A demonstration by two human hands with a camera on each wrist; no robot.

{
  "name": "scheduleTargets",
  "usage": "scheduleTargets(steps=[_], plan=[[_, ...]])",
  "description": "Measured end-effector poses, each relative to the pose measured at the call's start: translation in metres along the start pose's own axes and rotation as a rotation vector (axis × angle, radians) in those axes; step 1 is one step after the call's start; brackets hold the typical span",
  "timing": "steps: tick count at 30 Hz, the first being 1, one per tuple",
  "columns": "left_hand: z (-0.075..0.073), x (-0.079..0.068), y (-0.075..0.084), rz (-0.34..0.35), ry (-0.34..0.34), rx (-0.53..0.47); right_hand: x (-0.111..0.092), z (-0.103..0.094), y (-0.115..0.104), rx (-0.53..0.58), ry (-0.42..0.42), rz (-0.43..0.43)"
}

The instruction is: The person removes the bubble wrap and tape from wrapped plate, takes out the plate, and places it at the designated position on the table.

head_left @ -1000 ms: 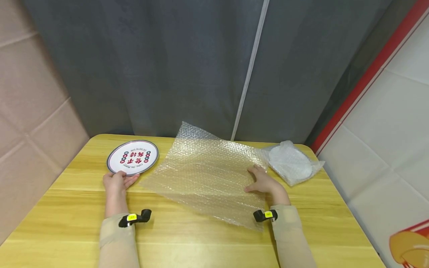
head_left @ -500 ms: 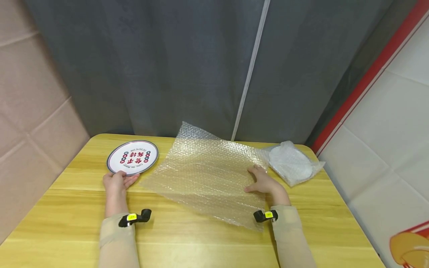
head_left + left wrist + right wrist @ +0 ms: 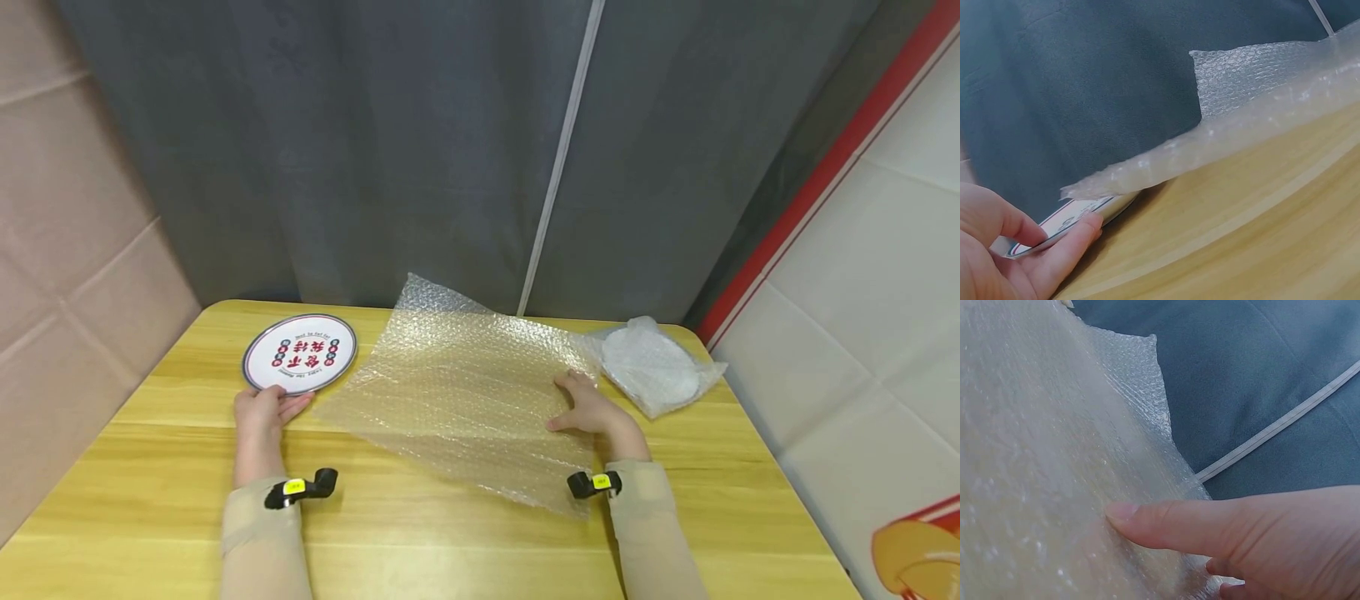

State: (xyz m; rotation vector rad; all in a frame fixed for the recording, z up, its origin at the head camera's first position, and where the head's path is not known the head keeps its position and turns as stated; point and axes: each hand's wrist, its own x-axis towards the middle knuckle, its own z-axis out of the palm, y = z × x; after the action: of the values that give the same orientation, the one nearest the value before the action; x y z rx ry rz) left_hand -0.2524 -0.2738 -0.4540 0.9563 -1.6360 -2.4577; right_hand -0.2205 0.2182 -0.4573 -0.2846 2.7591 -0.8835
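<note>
On the left of the table, my left hand grips the near rim of an oval white plate with a dark edge and red characters. In the left wrist view the thumb lies over the rim and the fingers pass below it. A sheet of clear bubble wrap spreads across the middle, its far corner raised. My right hand holds the sheet near its right side. The right wrist view shows the thumb on top of the wrap, while the other fingers go behind its edge, mostly hidden.
At the back right lies a round item wrapped in bubble wrap, close beside the sheet's right edge. A grey curtain hangs behind the wooden table. Padded walls stand on the left and right.
The plate and my left hand have shifted very slightly to the right. My right hand and the bubble wrap have stayed put.
</note>
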Motion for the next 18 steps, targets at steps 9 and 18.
scheduleTargets(steps=[9, 18], plan=[[-0.0002, -0.0022, 0.0001, -0.019, -0.015, 0.101, 0.0011, 0.0014, 0.0025, -0.007, 0.001, -0.001], [0.0004, -0.0028, -0.0005, 0.023, -0.013, 0.157, 0.001, 0.0006, 0.0022, -0.006, -0.003, 0.001]])
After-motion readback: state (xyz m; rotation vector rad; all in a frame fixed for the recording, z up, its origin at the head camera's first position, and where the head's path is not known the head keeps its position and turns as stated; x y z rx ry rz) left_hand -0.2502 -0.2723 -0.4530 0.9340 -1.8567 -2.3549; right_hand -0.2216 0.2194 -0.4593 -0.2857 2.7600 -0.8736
